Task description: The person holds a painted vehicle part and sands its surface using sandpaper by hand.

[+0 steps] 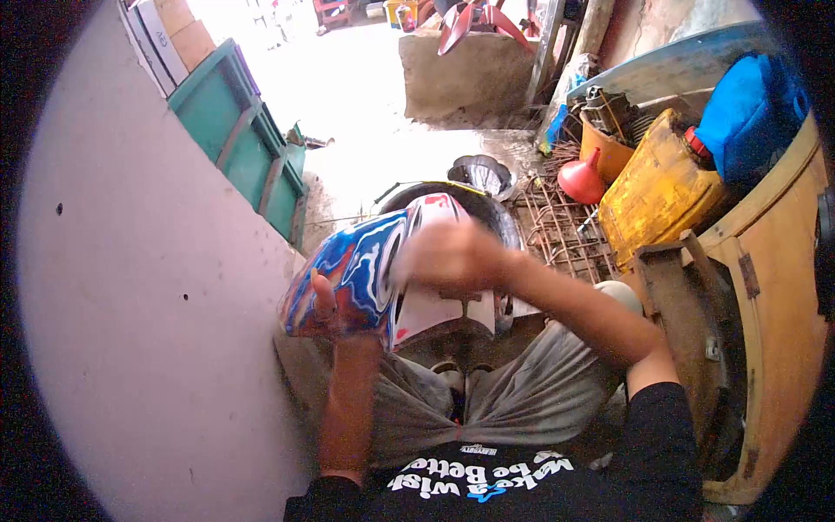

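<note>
A curved panel (352, 261) with a blue, white and reddish-brown swirl pattern lies across my lap, tilted. My left hand (335, 317) grips its near left edge; the thumb shows on top and the other fingers are hidden. Over the panel's right side is my right hand (452, 254), closed and blurred by motion. Whatever it may hold is hidden. To the right the same piece continues in white (444, 317) with small red marks. Just beyond it stands a dark round basin (500, 222), partly covered by the panel.
A pale wall (148, 287) runs close on my left, with a green wooden frame (235, 130) farther ahead. On the right are rusty metal rods (565, 222), a red funnel (582, 178), a yellow jerrycan (665, 187), a blue container (748, 117) and a wooden panel (787, 252).
</note>
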